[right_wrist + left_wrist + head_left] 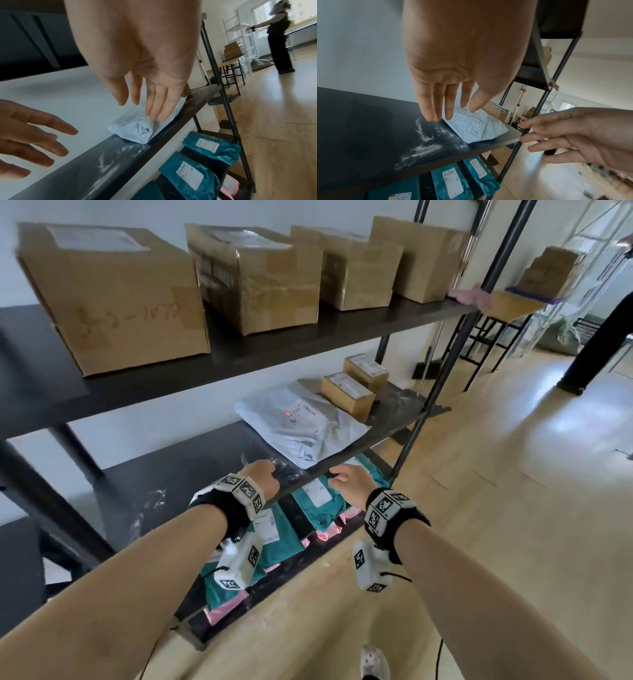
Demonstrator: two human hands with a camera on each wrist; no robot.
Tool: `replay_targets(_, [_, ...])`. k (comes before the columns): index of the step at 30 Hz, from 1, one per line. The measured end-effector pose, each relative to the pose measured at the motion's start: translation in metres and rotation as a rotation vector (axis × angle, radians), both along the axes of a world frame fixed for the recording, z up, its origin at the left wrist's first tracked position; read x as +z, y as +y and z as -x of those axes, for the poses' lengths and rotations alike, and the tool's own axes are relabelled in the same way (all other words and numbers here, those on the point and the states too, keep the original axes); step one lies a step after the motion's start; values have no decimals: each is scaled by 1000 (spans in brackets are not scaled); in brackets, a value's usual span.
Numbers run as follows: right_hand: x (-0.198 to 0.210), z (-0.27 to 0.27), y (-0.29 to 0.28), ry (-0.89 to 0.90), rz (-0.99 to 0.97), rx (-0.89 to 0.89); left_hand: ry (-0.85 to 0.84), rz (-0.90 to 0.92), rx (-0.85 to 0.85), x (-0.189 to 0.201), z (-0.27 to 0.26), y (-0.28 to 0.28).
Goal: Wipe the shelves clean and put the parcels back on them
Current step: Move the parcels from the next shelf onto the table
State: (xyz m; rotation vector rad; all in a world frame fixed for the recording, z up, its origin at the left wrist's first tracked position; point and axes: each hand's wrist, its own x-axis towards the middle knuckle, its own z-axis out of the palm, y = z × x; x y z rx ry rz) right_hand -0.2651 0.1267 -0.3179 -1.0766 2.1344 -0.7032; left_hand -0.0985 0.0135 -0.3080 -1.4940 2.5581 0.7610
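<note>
Both hands hang in front of the middle shelf (164, 470), empty, with fingers straight and loosely spread. The left hand (262, 475) is over the shelf's front part, and the right hand (349, 482) is just off the front edge. The thing they face is the grey mailing bag (301, 426), which lies flat on the right half of that shelf, ahead of both hands and a little to the right.

Its long axis runs slantwise, from the near corner by the front edge back toward the wall. The near corner points between the two hands. In the wrist views the left hand's fingertips (435, 117) and the right hand's fingertips (154, 115) both stand close to the bag; whether they touch it cannot be told.

White dust (426, 143) streaks the shelf just left of the bag, under the left hand. So the bag probably has to come off before wiping, and both hands are about equally near.
</note>
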Motion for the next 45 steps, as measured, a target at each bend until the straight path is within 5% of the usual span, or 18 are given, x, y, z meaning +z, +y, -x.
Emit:
replay_targets(15, [-6,171,-137,-26,70,387,197,-110,578,-10,111,-64])
replay_targets(24, [-21,189,-197,-37,58,432,281,-248,747,-25,114,-110])
replay_targets(36, [-53,191,-262,27,-22,312,185,-301,708,-65,127,-151])
replay_targets(45, [-64,193,-274,44,-107,303,465,-447,999,-76,135,-167])
